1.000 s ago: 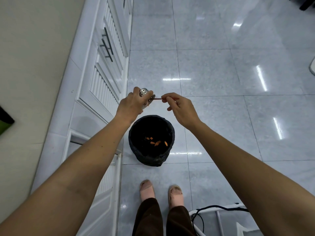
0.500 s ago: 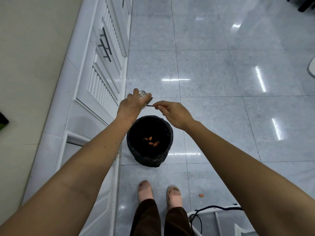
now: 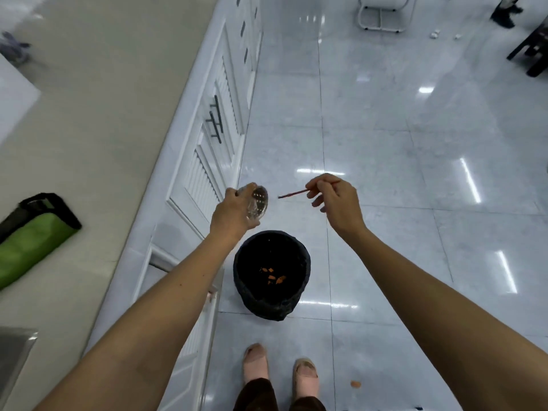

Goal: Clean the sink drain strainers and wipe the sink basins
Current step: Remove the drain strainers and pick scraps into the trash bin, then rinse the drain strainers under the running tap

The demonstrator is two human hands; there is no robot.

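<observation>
My left hand (image 3: pixel 234 213) grips a round metal drain strainer (image 3: pixel 258 202), held above and to the left of a black bin (image 3: pixel 271 274). The strainer's perforated face is turned toward the right. My right hand (image 3: pixel 335 200) pinches a thin dark stick (image 3: pixel 292 193) whose tip points at the strainer, a short gap away from it. Orange food scraps (image 3: pixel 274 275) lie at the bottom of the bin. A corner of the steel sink (image 3: pixel 13 348) shows at the lower left.
A beige countertop (image 3: pixel 98 114) with a green and black pouch (image 3: pixel 32 235) runs along the left, above white cabinet doors (image 3: pixel 213 161). One orange scrap (image 3: pixel 355 384) lies on the glossy tiled floor near my feet (image 3: pixel 280 369). A white chair frame (image 3: pixel 382 13) stands far back.
My right hand drew the stick out of the strainer and moved to the right. The view tilted up, and the left hand turned the strainer's face into view.
</observation>
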